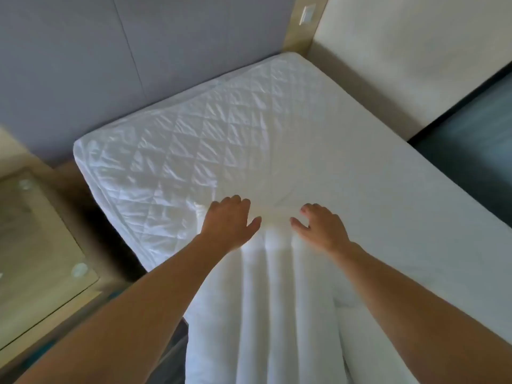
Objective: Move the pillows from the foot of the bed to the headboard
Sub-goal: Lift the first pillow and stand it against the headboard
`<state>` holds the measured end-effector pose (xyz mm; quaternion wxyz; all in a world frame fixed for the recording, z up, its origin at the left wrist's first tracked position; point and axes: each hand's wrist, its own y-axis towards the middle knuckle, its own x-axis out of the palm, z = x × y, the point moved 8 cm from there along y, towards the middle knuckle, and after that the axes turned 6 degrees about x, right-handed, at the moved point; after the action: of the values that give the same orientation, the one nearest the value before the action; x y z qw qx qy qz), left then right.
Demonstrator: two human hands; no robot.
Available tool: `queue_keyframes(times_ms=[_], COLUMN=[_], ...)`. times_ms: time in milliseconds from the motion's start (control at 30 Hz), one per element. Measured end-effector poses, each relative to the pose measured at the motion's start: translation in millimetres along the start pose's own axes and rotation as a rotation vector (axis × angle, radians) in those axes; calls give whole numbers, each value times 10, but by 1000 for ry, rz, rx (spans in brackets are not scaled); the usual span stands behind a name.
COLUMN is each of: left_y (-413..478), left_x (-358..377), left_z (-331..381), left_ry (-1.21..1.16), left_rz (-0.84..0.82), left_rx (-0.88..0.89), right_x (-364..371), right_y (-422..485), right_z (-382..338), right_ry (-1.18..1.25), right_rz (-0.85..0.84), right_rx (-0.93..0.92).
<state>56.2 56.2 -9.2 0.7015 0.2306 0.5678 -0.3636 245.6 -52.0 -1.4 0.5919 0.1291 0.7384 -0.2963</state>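
A white pillow (266, 295) runs from the bottom of the view up to my hands, with long folds along it. Its far end rests on the quilted white mattress (194, 139). My left hand (228, 220) grips the left part of that far edge, fingers curled over it. My right hand (321, 227) grips the right part the same way, and the cloth bunches between the two thumbs. The grey padded headboard (83, 65) stands beyond the mattress at the upper left. A second white soft shape (388, 342) lies at the lower right; I cannot tell if it is a pillow.
A glass-topped nightstand (33, 245) stands at the left of the bed, close to my left forearm. A beige wall panel (401, 65) with a switch plate (307, 13) runs along the far side. A dark strip (471, 139) borders the mattress at the right.
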Motion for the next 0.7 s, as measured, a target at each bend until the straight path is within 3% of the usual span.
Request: queue_keyframes(times_ms=[333,433,700], left_y=[638,743,807], left_x=[1239,1329,1305], left_z=[-632,-681,-725], left_ry=[10,-1,-162], left_rz=[-202,-238,-374], left_rx=[-7,-13,-17], right_x=[984,1121,1121], right_y=[951,1056,1178], right_z=[218,215,256], right_ry=[-110,-52,7], right_rz=[-184,-172,-327], right_rx=[-83,-108,-113])
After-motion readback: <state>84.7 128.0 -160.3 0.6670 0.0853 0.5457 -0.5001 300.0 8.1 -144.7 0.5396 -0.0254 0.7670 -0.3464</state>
